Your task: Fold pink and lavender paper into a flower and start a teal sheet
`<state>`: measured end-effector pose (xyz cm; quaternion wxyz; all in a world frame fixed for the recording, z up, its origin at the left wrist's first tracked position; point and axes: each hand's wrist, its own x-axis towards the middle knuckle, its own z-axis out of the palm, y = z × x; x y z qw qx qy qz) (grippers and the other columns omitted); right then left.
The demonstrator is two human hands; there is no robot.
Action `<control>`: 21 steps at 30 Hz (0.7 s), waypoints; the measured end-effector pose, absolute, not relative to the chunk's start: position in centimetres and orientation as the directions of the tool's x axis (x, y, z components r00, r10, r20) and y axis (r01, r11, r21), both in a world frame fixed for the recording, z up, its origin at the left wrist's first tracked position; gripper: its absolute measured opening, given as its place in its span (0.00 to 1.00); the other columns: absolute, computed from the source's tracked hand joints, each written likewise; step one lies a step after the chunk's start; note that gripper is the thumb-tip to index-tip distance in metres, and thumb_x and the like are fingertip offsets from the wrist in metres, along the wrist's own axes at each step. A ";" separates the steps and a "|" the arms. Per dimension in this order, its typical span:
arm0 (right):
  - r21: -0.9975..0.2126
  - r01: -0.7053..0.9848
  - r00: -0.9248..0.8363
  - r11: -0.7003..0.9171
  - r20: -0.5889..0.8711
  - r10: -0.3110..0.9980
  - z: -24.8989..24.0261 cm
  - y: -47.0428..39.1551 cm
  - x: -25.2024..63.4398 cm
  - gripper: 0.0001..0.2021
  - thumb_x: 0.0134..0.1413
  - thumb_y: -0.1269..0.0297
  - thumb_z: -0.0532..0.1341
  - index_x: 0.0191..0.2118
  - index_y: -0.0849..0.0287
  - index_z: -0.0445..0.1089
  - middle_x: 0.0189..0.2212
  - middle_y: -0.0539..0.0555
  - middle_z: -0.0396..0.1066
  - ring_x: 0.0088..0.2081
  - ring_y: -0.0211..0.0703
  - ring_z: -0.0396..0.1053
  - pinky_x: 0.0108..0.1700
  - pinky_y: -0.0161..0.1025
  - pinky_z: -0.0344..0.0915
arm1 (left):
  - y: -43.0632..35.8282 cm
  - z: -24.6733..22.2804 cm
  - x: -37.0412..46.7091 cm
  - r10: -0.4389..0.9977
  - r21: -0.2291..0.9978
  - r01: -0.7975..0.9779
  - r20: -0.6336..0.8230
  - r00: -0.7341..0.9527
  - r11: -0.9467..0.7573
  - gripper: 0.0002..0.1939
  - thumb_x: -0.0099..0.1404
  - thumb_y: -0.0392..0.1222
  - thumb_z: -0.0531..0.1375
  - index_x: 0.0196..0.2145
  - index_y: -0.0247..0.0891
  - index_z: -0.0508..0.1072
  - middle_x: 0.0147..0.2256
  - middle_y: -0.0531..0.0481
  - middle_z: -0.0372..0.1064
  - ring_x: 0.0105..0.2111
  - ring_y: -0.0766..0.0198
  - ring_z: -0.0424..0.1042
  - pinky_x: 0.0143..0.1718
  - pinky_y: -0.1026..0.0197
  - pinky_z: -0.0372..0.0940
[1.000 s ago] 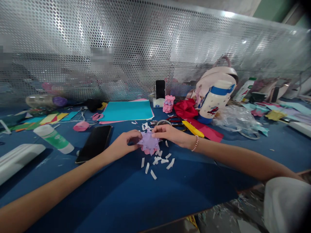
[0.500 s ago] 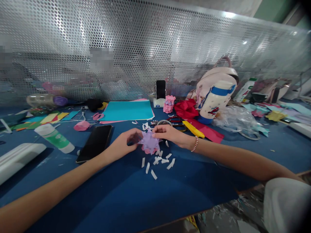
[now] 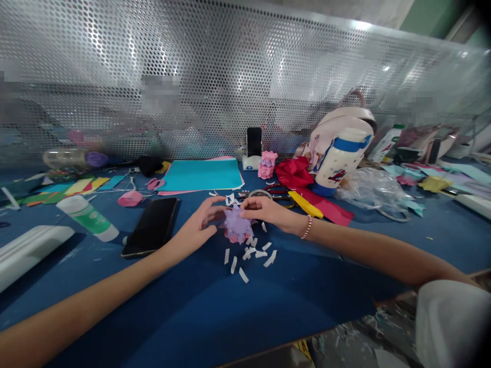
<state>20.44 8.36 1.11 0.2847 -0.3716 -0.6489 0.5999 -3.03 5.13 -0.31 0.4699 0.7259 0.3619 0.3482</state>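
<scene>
A purple star-shaped paper piece (image 3: 238, 225) lies over a pink paper piece (image 3: 232, 236) on the blue table, in the middle of the head view. My right hand (image 3: 264, 211) pinches the purple star by its upper right edge. To the left of the star is my left hand (image 3: 203, 220), its fingers apart and curved, with nothing held. White paper strips (image 3: 256, 253) are scattered in front of and around the star. Behind the hands stands a small pink and purple paper stack (image 3: 267, 164).
Scissors (image 3: 282, 197) and a yellow cutter (image 3: 306, 204) lie behind my right hand, near a bottle (image 3: 341, 161) and red paper (image 3: 295, 173). A dark phone (image 3: 151, 227) and a glue tube (image 3: 88, 219) lie left. Blue paper sheets (image 3: 203, 175) lie at the back.
My left hand has opened and drawn slightly away from the star. The star has turned a little under my right hand's fingers.
</scene>
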 end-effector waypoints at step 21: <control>-0.965 0.173 -0.578 0.196 0.062 0.814 0.0 9.0 20.5 0.16 0.50 0.52 0.69 0.36 0.58 0.67 0.31 0.48 0.64 0.32 0.35 0.63 0.36 0.36 0.62 | 5.8 -1.6 -3.3 0.851 0.946 0.194 0.129 0.509 -0.260 0.35 0.56 0.37 0.56 0.61 0.41 0.52 0.51 0.42 0.70 0.53 0.55 0.72 0.60 0.46 0.61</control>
